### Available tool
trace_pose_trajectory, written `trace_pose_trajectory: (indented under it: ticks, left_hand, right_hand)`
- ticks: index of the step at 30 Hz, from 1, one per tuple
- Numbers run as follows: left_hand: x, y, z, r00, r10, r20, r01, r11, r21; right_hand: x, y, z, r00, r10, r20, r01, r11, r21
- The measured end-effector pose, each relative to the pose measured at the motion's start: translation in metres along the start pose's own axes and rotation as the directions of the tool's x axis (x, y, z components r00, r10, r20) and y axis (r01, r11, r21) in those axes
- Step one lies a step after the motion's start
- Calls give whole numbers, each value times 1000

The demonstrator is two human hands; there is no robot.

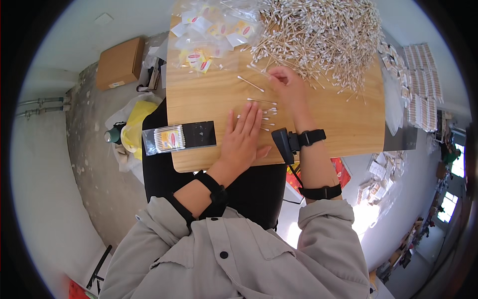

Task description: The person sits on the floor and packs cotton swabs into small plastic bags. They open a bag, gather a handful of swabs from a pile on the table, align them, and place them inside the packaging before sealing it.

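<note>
Both hands are working apart: left hand (242, 138) lying flat, pinning a row of wooden cotton swabs (266, 118); right hand (288, 85) pinching more from the loose swab heap (318, 37).

A cardboard box (119, 62) lies on the floor beside a yellow bag (137, 119).

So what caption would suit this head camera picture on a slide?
Left hand flat on a small bunch of cotton swabs, right hand reaching into the big swab pile on a wooden table.
</note>
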State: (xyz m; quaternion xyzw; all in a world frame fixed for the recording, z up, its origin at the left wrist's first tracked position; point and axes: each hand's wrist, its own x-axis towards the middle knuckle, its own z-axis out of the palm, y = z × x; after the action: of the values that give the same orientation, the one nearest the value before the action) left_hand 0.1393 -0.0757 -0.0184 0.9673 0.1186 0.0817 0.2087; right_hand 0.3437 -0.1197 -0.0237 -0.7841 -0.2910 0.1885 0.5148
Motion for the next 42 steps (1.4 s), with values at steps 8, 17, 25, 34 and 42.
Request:
trace_pose_trajectory:
  ticks: [8,17,25,34,42]
  left_hand:
    - [-3,-1,1,1000,-8,-13,8,1000,5]
    - [-2,0,-9,999,-51,-10,50,998,-27]
    - [-14,-15,-13,995,-94,-16,93,996,-15]
    - [-13,-12,-8,996,-90,10,89,994,61]
    - [-7,-6,-6,998,-59,-10,60,996,59]
  right_hand:
    - [-21,-22,6,982,-87,168,150,900,-410]
    - [-37,-3,-28,997,20,77,-14,997,-79]
    - [-103,-9,-7,994,-62,-85,47,985,-165]
    - [-98,-8,-2,997,-76,-26,65,956,-286]
    - [-85,-11,3,973,-40,-229,-4,982,-189]
